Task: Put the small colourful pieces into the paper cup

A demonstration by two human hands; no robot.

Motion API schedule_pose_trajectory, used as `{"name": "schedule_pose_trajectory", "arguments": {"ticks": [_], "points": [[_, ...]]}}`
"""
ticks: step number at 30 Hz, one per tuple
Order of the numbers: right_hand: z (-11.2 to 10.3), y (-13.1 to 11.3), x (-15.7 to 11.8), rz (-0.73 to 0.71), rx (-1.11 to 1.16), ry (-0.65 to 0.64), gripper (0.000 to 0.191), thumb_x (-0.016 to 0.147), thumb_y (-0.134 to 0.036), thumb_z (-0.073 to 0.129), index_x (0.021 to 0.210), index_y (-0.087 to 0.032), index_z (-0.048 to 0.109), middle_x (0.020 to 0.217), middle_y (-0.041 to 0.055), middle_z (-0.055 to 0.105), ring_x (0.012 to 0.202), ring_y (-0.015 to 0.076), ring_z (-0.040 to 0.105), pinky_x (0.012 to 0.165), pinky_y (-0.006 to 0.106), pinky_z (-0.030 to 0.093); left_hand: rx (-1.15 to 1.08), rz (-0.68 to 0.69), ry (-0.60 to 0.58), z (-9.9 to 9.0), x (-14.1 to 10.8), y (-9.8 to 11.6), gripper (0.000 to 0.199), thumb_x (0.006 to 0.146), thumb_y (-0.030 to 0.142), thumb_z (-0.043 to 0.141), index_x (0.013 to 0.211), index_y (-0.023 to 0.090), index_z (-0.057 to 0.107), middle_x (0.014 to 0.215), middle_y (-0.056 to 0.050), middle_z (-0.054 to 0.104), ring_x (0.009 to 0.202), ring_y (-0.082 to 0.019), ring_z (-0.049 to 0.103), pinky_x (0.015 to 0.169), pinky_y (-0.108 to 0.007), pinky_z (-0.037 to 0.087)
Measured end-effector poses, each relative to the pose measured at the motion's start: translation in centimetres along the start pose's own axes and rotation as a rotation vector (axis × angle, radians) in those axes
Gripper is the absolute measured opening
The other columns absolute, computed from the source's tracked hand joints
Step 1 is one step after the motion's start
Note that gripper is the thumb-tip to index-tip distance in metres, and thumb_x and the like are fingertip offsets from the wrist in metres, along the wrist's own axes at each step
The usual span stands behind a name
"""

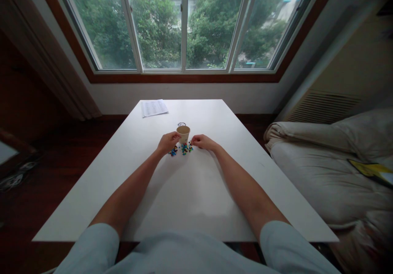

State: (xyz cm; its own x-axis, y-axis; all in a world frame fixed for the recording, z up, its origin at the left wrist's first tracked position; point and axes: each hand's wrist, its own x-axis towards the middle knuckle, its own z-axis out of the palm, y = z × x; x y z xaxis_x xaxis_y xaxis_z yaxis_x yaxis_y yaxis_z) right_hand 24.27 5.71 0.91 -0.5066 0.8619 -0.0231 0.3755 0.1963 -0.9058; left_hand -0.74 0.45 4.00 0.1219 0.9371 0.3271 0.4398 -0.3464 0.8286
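Observation:
A paper cup (183,135), light brown and open at the top, stands upright on the white table. In front of it lie small coloured pieces (184,149), mostly blue, green, yellow and black, in loose little heaps; they are too small to name. Close against the cup's left side is my left hand (169,141), its fingers closed; whatever they pinch is hidden. My right hand (204,141) rests low over the table at the right edge of the pieces. Its thumb and fingertips come together there, and I cannot make out what is between them.
Behind the cup lies a small dark-rimmed ring-like thing (181,124). Printed papers (154,107) sit at the far left corner of the white table (187,200). To the right is a cushioned sofa (325,175); a window (184,28) is beyond the table.

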Motion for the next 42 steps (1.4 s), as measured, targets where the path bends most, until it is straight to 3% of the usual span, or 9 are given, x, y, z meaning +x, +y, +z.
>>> {"name": "schedule_pose_trajectory", "arguments": {"ticks": [4,9,21,42], "points": [[-0.1,-0.2,-0.1,-0.063,-0.168,-0.044,0.014,0.071,-0.028,0.066,0.080,-0.017,0.071,0.059,-0.0063,0.053,0.053,0.0075,0.043,0.052,0.021,0.029,0.342,0.147,-0.102,0.3,-0.8,-0.4,0.018,0.084,0.024,0.061,0.089,0.024,0.078,0.078,-0.003,0.068,0.070,-0.017,0.057,0.069,-0.028,0.040],[0.0,-0.1,0.1,-0.104,-0.266,-0.139,0.020,0.070,-0.023,0.062,0.086,-0.019,0.073,0.062,-0.0066,0.054,0.055,0.0082,0.042,0.055,0.021,0.031,0.525,0.172,-0.183,0.8,-1.4,-0.7,0.022,0.088,0.024,0.057,0.093,0.026,0.079,0.088,-0.006,0.070,0.076,-0.019,0.060,0.070,-0.029,0.040],[1.0,-1.2,0.0,-0.111,-0.355,-0.160,0.020,0.068,-0.021,0.066,0.087,-0.020,0.072,0.068,-0.0054,0.057,0.063,0.0107,0.047,0.058,0.022,0.030,0.500,0.206,-0.269,1.1,-1.6,-0.9,0.031,0.077,0.014,0.061,0.096,0.028,0.081,0.097,-0.005,0.072,0.085,-0.021,0.063,0.077,-0.029,0.046],[1.3,-1.2,0.1,-0.109,-0.363,-0.170,0.013,0.068,-0.025,0.069,0.080,-0.021,0.072,0.066,-0.0053,0.057,0.063,0.0111,0.047,0.059,0.022,0.029,0.498,0.210,-0.253,1.4,-1.9,-1.0,0.017,0.079,0.017,0.067,0.088,0.026,0.078,0.092,-0.006,0.069,0.085,-0.022,0.061,0.075,-0.030,0.044]]}}
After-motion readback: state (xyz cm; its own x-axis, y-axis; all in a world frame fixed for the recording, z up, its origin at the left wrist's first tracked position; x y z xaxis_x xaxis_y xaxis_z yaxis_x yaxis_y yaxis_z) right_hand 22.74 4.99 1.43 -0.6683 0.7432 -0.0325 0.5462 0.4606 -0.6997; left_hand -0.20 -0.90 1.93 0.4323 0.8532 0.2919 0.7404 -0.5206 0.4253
